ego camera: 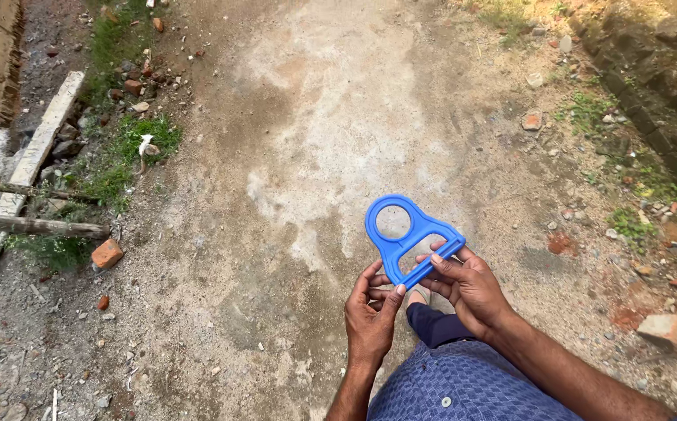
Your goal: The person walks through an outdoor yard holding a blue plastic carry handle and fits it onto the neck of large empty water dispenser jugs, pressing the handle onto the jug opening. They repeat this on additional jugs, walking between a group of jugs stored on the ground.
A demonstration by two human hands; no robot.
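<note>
A blue plastic handle (402,238) with a round ring at its top and a straight grip bar at its bottom is held out over the ground in front of me. My right hand (467,287) wraps its fingers around the grip bar from the right. My left hand (371,310) sits just below and to the left, its thumb and fingertips touching the lower left end of the bar. Below the hands I see my blue patterned shirt (463,386) and one dark trouser leg.
I stand on a bare dirt and concrete path (315,156). Broken bricks (107,253), wooden poles (34,226) and a concrete slab (30,164) lie among weeds at the left. A stone wall (658,101) and scattered brick pieces (662,327) border the right.
</note>
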